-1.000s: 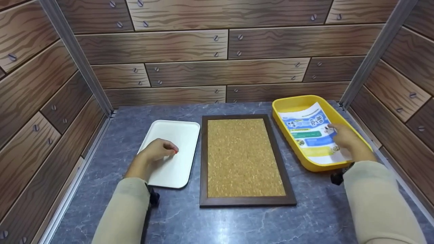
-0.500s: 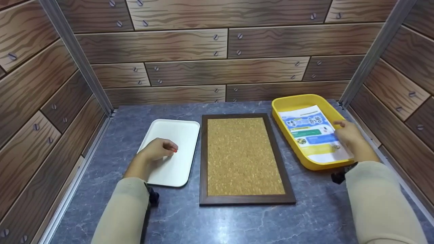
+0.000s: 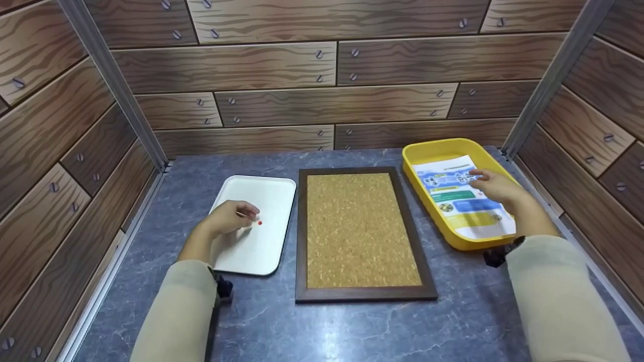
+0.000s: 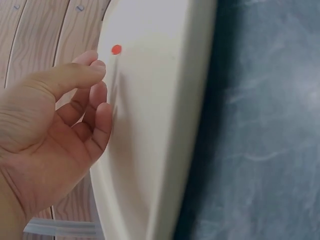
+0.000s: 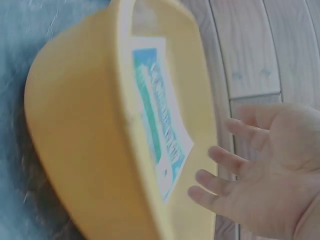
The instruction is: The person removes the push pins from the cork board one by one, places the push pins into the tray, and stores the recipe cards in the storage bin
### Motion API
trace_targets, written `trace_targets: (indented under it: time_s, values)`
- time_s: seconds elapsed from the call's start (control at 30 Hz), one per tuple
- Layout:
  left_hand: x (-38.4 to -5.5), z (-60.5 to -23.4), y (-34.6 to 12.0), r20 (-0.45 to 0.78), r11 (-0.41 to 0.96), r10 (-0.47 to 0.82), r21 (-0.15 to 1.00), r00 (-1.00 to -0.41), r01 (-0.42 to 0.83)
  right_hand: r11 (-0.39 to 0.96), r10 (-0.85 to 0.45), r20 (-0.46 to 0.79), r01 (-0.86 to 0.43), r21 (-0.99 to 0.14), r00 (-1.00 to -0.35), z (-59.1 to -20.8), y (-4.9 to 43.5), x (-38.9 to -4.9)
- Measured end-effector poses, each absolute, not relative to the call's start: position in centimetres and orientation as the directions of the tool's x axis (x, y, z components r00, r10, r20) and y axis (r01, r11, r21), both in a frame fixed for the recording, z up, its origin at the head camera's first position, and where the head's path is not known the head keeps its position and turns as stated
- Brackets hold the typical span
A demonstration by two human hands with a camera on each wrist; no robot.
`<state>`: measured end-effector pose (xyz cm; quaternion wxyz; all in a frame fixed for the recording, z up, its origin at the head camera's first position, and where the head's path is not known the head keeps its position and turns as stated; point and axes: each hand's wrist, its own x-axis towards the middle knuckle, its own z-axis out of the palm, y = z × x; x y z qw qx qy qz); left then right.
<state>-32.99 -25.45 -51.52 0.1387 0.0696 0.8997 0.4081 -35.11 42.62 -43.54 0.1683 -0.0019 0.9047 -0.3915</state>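
Observation:
A small red round piece (image 3: 260,222) lies on the white tray (image 3: 271,198); its kind is too small to tell. My left hand (image 3: 230,217) is just left of it over the tray, fingers loosely bent. In the left wrist view the red piece (image 4: 116,49) shows just beyond the fingertips, apart from them. On the right, a printed sheet of paper (image 3: 455,196) with blue, green and yellow areas lies in the yellow bin (image 3: 430,151). Above its right part hovers my right hand (image 3: 498,190), fingers spread and holding nothing, as the right wrist view also shows.
Between tray and bin lies a cork board (image 3: 359,231) in a dark brown frame (image 3: 367,294). Everything stands on a grey marbled tabletop (image 3: 382,332). Wood-patterned walls (image 3: 271,65) enclose the back and both sides.
My left fingers have let go of the red piece and drawn back slightly left. My right hand has come off the paper, first shifting right, then back left with its fingers spreading.

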Motion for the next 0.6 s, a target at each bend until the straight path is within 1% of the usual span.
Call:
trace_targets:
  time_s: [0.1, 0.2, 0.37, 0.5, 0.6]
  values:
    - [-33.0, -50.7, -25.3, -0.190, 0.659, 0.241, 0.752, -0.952, 0.017, 0.737, -0.203, -0.313, 0.065, -0.672, -0.928, -42.8, 41.1, -35.2]
    - [-33.1, -49.4, -24.7, -0.164, 0.673, 0.249, 0.738, -0.955, 0.048, 0.781, -0.253, -0.291, -0.017, -0.625, -0.923, -41.9, 39.3, -35.1]
    - [-33.1, -47.0, -22.3, -0.043, 0.719, 0.259, 0.676, -0.965, 0.163, 0.811, -0.298, -0.220, -0.126, -0.571, -0.929, -40.6, 35.4, -34.7]
    - [-32.4, -44.8, -19.0, 0.041, 0.765, 0.221, 0.612, -0.974, 0.200, 0.859, -0.286, -0.123, -0.198, -0.472, -0.950, -40.2, 31.9, -34.3]
    - [-31.9, -43.6, -16.4, 0.104, 0.803, 0.206, 0.550, -0.973, 0.229, 0.899, -0.228, -0.076, -0.180, -0.400, -0.971, -40.2, 29.2, -33.8]
